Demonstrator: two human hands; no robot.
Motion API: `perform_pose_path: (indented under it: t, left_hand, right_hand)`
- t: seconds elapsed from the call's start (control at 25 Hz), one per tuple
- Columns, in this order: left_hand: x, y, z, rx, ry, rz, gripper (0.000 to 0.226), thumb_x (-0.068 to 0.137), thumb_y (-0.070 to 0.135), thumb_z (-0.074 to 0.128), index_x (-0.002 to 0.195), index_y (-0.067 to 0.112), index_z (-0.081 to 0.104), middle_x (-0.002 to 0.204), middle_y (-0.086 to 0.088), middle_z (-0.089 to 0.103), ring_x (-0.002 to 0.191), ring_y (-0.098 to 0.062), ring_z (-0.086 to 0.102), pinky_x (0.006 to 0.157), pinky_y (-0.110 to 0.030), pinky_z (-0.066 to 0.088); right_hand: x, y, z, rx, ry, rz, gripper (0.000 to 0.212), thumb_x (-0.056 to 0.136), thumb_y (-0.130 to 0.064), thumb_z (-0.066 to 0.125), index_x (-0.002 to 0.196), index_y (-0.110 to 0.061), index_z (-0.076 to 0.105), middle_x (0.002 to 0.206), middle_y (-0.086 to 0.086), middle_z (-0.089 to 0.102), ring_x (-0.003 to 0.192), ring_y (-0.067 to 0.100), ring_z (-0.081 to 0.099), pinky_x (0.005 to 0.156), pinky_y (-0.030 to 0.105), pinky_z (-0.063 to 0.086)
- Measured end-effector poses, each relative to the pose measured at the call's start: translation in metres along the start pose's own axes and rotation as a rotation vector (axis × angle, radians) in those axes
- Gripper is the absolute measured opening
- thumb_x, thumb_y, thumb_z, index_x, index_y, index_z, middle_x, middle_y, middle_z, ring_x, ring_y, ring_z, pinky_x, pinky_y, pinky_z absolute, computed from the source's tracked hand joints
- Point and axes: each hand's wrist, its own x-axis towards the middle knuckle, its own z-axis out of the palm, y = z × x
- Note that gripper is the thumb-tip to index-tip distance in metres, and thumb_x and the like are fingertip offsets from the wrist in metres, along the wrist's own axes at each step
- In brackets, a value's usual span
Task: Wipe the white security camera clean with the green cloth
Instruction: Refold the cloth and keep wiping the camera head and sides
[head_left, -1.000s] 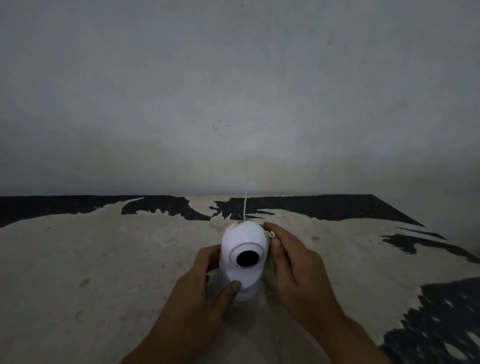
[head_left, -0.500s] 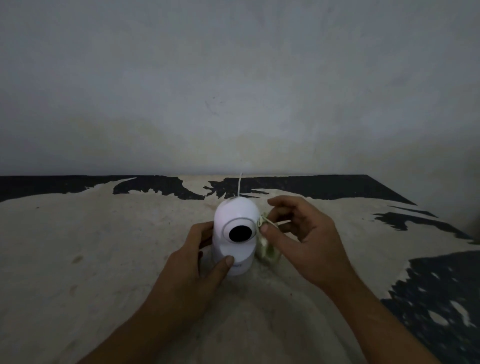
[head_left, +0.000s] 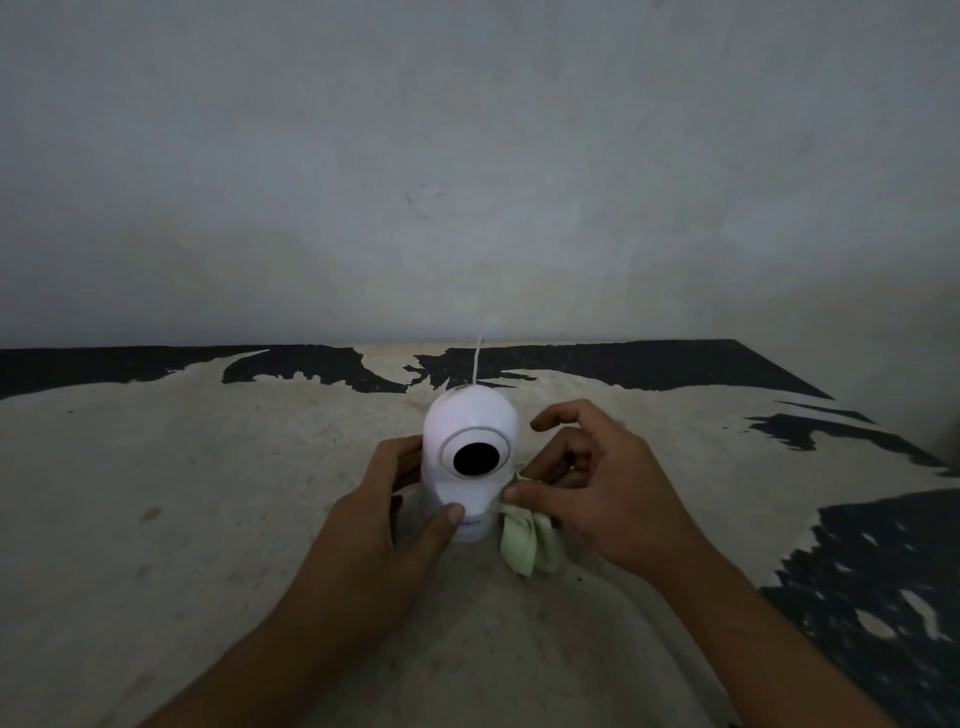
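The white security camera (head_left: 470, 415) stands upright on the worn table (head_left: 182, 493), its round black lens facing me. My left hand (head_left: 384, 514) wraps around its lower left side, thumb across the front of the base. To the camera's right, my right hand (head_left: 597, 493) pinches the pale green cloth (head_left: 527, 540) between thumb and fingers. The cloth hangs bunched down to the table, touching the camera's lower right side. A thin white cable (head_left: 477, 361) runs from behind the camera toward the wall.
The table has a pale, peeling top with black patches along the back edge and at the right (head_left: 883, 571). A plain grey wall (head_left: 467, 182) rises directly behind it. The table's right corner ends near the far right.
My right hand has slid down from the camera's upper right side to its lower right, and more of the green cloth now hangs out below my fingers. The left hand kept its hold.
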Motion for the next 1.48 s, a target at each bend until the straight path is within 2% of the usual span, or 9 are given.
perform_pose_path:
  t: [0.24,0.32,0.56,0.68,0.84,1.0,1.2,1.28,1.48]
  left_hand:
    - [0.0,0.001,0.0,-0.024,-0.012,-0.016,0.058,0.073,0.043,0.06,0.124,0.037,0.032,0.106,0.039,0.036,0.1,0.012,0.041,0.092,-0.02,0.036]
    - [0.0,0.002,-0.001,-0.028,-0.016,-0.005,0.061,0.069,0.049,0.056,0.124,0.038,0.032,0.108,0.038,0.038,0.099,0.014,0.042,0.092,-0.02,0.036]
    - [-0.001,0.001,0.0,-0.031,-0.002,-0.003,0.056,0.076,0.038,0.062,0.123,0.036,0.034,0.111,0.033,0.043,0.097,0.023,0.038,0.085,-0.008,0.033]
    - [-0.001,0.001,0.0,-0.029,0.001,-0.008,0.055,0.076,0.039,0.062,0.123,0.037,0.033,0.112,0.033,0.042,0.099,0.02,0.039,0.09,-0.014,0.036]
    - [-0.001,0.002,-0.001,-0.025,0.004,-0.024,0.057,0.076,0.039,0.062,0.125,0.035,0.032,0.117,0.027,0.042,0.109,0.005,0.042,0.096,-0.023,0.036]
    - [-0.001,0.003,-0.001,-0.028,-0.003,-0.042,0.056,0.077,0.039,0.061,0.125,0.036,0.032,0.117,0.028,0.041,0.109,0.005,0.042,0.097,-0.025,0.037]
    - [-0.002,0.004,-0.002,-0.032,-0.012,-0.057,0.055,0.077,0.04,0.061,0.123,0.04,0.031,0.107,0.039,0.037,0.102,0.01,0.041,0.095,-0.022,0.036]
    - [-0.001,0.004,-0.002,-0.028,-0.016,-0.062,0.054,0.077,0.04,0.061,0.121,0.042,0.03,0.105,0.041,0.035,0.095,0.015,0.042,0.094,-0.021,0.037]
    - [-0.001,0.005,-0.002,-0.034,-0.006,-0.074,0.056,0.076,0.04,0.062,0.122,0.04,0.031,0.111,0.034,0.039,0.107,0.004,0.042,0.098,-0.026,0.038]
  right_hand:
    - [-0.001,-0.012,0.005,-0.004,0.034,0.056,0.059,0.059,-0.02,0.09,0.105,-0.025,0.052,0.068,0.005,0.071,0.054,0.009,0.065,0.053,0.02,0.053]
    - [-0.003,-0.014,0.017,-0.071,0.018,0.102,0.064,0.058,-0.027,0.09,0.106,-0.026,0.048,0.065,0.003,0.069,0.054,0.005,0.064,0.051,0.016,0.05]
    - [0.002,-0.017,0.01,-0.116,0.092,0.203,0.066,0.055,-0.031,0.091,0.102,-0.025,0.045,0.06,0.001,0.067,0.047,0.0,0.059,0.043,0.012,0.042]
    - [0.0,-0.018,0.013,-0.124,0.077,0.189,0.065,0.056,-0.03,0.091,0.102,-0.027,0.044,0.061,0.002,0.068,0.048,0.0,0.059,0.042,0.011,0.042]
    - [-0.001,-0.017,0.017,-0.129,-0.015,0.155,0.057,0.06,-0.027,0.089,0.101,-0.027,0.049,0.067,0.0,0.069,0.054,0.001,0.062,0.045,0.01,0.044]
    - [0.005,-0.01,-0.002,0.103,0.04,0.086,0.047,0.061,-0.01,0.088,0.096,-0.02,0.059,0.078,0.003,0.07,0.066,0.011,0.066,0.062,0.023,0.055]
    - [0.006,-0.005,0.005,0.338,0.181,-0.044,0.034,0.065,0.002,0.082,0.093,-0.009,0.066,0.082,0.003,0.071,0.076,0.01,0.068,0.068,0.018,0.054]
    - [0.007,-0.001,0.006,0.34,0.169,-0.026,0.032,0.064,-0.001,0.083,0.091,-0.01,0.067,0.082,0.002,0.072,0.077,0.01,0.069,0.069,0.018,0.054]
    - [0.004,0.006,0.006,0.162,0.02,0.004,0.04,0.061,-0.01,0.087,0.094,-0.017,0.065,0.085,-0.001,0.07,0.079,0.013,0.069,0.071,0.025,0.057]
